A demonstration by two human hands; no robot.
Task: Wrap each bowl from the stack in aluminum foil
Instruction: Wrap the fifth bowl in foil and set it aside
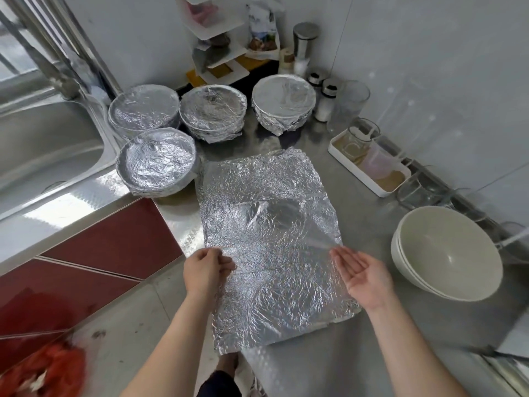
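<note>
Left hand (207, 269) curls its fingers at the foil (266, 224) edge, grip unclear; right hand (363, 272) open-palmed; bare tabletop (369, 224) beside stacked bowls (449, 253).

I'm getting an evenly bright feed. The light is soft and seems to come from the window side at upper left, though I can't make out the source itself. The foil sheet (266, 224) sparkles with small glints all over and has a pale sheen near its middle. The sink (43, 144) surround shows broad white glare, and the steel counter (357, 353) is duller. Shadows are faint (a soft one lies in front of the wrapped bowl (283, 98) at the back). The wide lens bends straight lines toward the edges. The red thing (48, 371) at bottom left is smeared with blur, and the far shelf (217, 38) looks soft.
</note>
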